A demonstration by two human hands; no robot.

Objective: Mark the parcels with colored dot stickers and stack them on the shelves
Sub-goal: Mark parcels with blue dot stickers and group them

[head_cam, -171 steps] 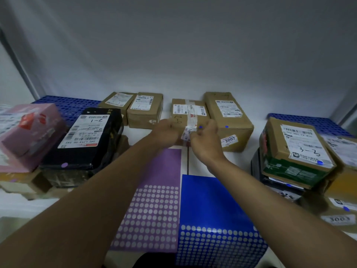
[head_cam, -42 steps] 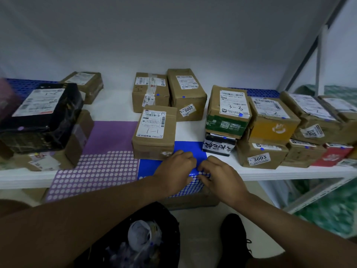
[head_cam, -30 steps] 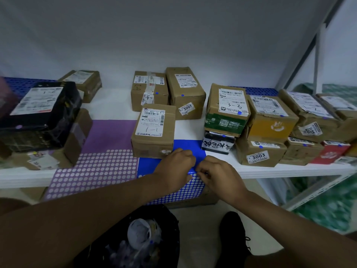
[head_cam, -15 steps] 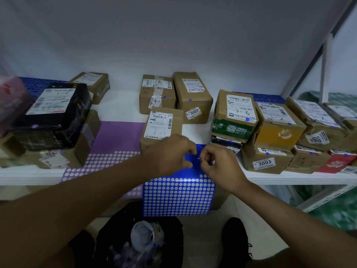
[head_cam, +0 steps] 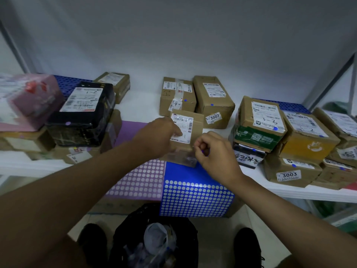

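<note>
Now steadying small parcel (head_cam: 190, 132) near shelf (head_cam: 289, 192) front edge, left hand (head_cam: 158, 136) fingers resting on label; right hand (head_cam: 214, 151) pinching blue dot sticker (head_cam: 202, 151). Sticker flimsy, tacky; holding by rim. Parcel looking light, stiff.

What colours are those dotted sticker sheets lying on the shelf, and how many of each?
Purple sheet: 1
Blue sheet: 1
Total: 2

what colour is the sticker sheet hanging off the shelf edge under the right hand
Blue with rows of white dots: the sticker sheet, clearest in the head view, lies beside a purple sheet.
</note>
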